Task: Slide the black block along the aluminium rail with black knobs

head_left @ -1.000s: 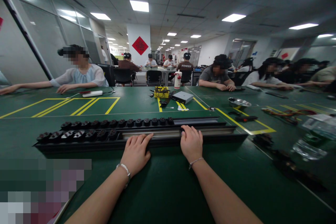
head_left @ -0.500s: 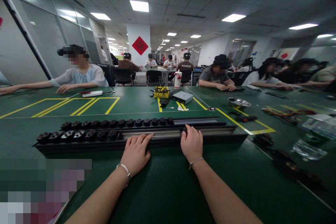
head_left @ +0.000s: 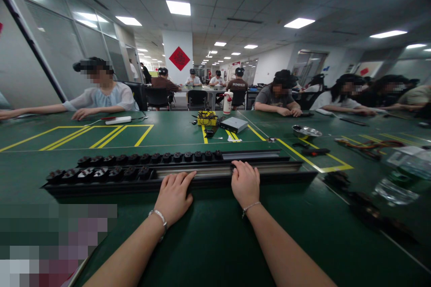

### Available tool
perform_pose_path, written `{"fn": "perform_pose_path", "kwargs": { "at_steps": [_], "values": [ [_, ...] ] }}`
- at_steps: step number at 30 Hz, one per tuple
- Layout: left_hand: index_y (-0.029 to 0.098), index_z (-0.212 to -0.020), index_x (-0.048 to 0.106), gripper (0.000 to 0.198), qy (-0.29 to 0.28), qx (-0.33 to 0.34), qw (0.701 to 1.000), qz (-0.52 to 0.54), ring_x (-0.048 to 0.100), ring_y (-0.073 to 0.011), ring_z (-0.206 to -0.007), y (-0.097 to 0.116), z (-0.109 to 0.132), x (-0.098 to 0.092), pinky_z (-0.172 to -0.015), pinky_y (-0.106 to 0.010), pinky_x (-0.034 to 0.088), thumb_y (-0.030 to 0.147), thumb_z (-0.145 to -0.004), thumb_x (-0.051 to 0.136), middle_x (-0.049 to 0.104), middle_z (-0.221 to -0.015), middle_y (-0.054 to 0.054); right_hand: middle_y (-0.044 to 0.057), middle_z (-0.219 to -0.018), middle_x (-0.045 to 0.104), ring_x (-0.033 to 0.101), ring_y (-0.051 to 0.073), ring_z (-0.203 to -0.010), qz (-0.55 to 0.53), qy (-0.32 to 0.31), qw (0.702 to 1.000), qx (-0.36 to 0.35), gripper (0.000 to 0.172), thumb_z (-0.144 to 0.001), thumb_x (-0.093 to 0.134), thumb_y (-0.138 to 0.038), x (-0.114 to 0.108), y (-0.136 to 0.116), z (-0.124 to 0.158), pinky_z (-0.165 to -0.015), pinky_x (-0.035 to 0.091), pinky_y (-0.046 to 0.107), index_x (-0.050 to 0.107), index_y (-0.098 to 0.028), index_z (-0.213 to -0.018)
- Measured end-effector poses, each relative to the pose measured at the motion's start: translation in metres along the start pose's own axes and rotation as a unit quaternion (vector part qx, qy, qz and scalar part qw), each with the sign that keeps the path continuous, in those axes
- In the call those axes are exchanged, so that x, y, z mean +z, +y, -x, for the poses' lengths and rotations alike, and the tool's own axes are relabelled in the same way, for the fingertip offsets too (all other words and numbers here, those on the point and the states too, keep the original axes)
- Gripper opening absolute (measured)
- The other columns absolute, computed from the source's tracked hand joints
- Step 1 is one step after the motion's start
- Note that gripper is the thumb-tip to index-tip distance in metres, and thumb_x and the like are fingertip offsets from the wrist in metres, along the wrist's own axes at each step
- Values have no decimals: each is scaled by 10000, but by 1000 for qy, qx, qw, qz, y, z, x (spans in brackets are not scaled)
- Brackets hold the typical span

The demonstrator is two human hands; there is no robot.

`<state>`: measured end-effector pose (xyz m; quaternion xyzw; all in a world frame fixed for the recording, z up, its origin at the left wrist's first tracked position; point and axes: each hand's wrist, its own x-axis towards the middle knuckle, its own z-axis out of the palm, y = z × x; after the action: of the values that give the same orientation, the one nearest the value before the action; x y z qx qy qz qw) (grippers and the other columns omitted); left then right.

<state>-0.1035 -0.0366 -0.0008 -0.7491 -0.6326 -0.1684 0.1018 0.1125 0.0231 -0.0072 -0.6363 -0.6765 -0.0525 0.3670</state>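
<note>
Across the green table in front of me lies the nearer black rail [head_left: 276, 178], a long channel with a silvery groove. Its left part carries several black socket modules [head_left: 116, 173]. My left hand [head_left: 175, 197] rests on the rail's near edge just right of these modules, fingers stretched out and thumb apart. Farther right, my right hand [head_left: 246, 184] curls over the groove. Its fingers close on a small black module [head_left: 233, 167], mostly hidden behind them. Behind lies a second black rail [head_left: 251, 155], with a row of similar modules along its left and middle.
Loose black parts [head_left: 367, 208] and a clear plastic bag [head_left: 400, 175] lie to the right. A metal bowl [head_left: 307, 132], a grey box [head_left: 235, 124], a yellow box with cables [head_left: 207, 118] and a white bottle [head_left: 228, 102] stand farther back. Other people sit around the tables.
My right hand has shifted very slightly, and its fingers now cover more of the black module. My left hand and the rails stay where they were.
</note>
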Motion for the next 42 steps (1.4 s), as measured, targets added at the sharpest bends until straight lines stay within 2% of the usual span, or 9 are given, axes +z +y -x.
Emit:
{"fn": "perform_pose_path", "kwargs": {
  "at_steps": [5, 9, 14, 17, 20, 27, 36, 42],
  "values": [
    [308, -1313, 386, 609, -5, -1, 1000, 0, 439, -224, -1094, 0, 0, -1, -987, -379, 248, 233, -719, 495, 535, -1209, -23, 98, -1194, 586, 450, 221, -1178, 5, 10, 1000, 8, 439, -856, 366, -214, 1, 0, 0, -1040, 207, 423, 466, -153, -1279],
    [307, -1309, 392, 606, -1, 0, 1000, 2, 447, -224, -1073, 0, 0, -1, -980, -381, 258, 231, -717, 494, 542, -1196, -22, 135, -1189, 583, 443, 228, -1187, 14, 11, 1000, 17, 416, -856, 365, -224, 0, -2, 0, -1052, 197, 409, 510, -81, -1218],
    [302, -1310, 393, 600, 2, 1, 1000, 4, 446, -225, -1073, -1, 0, 0, -981, -382, 260, 233, -721, 489, 545, -1191, -23, 123, -1176, 593, 447, 224, -1182, 12, 9, 1000, 21, 406, -854, 370, -224, -1, -2, 0, -1051, 201, 408, 519, -98, -1210],
    [301, -1310, 395, 596, -1, 0, 1000, 2, 444, -225, -1079, 0, 0, 0, -985, -380, 257, 233, -725, 487, 542, -1199, -26, 85, -1185, 593, 446, 211, -1185, 6, 6, 1000, 8, 414, -859, 359, -213, -2, -2, 0, -1046, 204, 420, 503, -175, -1245],
    [300, -1312, 394, 598, -4, -1, 1000, 3, 440, -226, -1087, 0, 0, -1, -989, -381, 254, 232, -725, 485, 541, -1204, -26, 64, -1183, 597, 439, 211, -1192, 5, 3, 1000, 1, 369, -862, 362, -216, -2, -1, 0, -1043, 203, 428, 572, -221, -1166],
    [300, -1311, 396, 598, -8, -6, 1000, 6, 442, -228, -1085, 1, 0, -3, -989, -385, 255, 232, -724, 486, 539, -1208, -27, 87, -1192, 589, 439, 218, -1186, 5, 4, 1000, 8, 429, -859, 360, -214, -1, -1, 0, -1036, 210, 421, 485, -170, -1267],
    [298, -1305, 402, 591, 2, 0, 1000, 5, 442, -225, -1088, 1, 0, -1, -998, -384, 247, 230, -724, 493, 541, -1198, -27, 70, -1181, 597, 444, 212, -1183, 5, 6, 1000, 3, 355, -851, 371, -205, -1, -1, 0, -1037, 211, 415, 584, -192, -1135],
    [301, -1306, 401, 586, -1, -3, 1000, 9, 443, -223, -1091, 1, 0, -1, -1000, -386, 248, 232, -731, 489, 540, -1205, -26, 101, -1183, 592, 449, 216, -1181, 6, 11, 1000, 9, 421, -849, 366, -201, -1, -1, 0, -1036, 221, 412, 499, -150, -1245]
  ]
}}
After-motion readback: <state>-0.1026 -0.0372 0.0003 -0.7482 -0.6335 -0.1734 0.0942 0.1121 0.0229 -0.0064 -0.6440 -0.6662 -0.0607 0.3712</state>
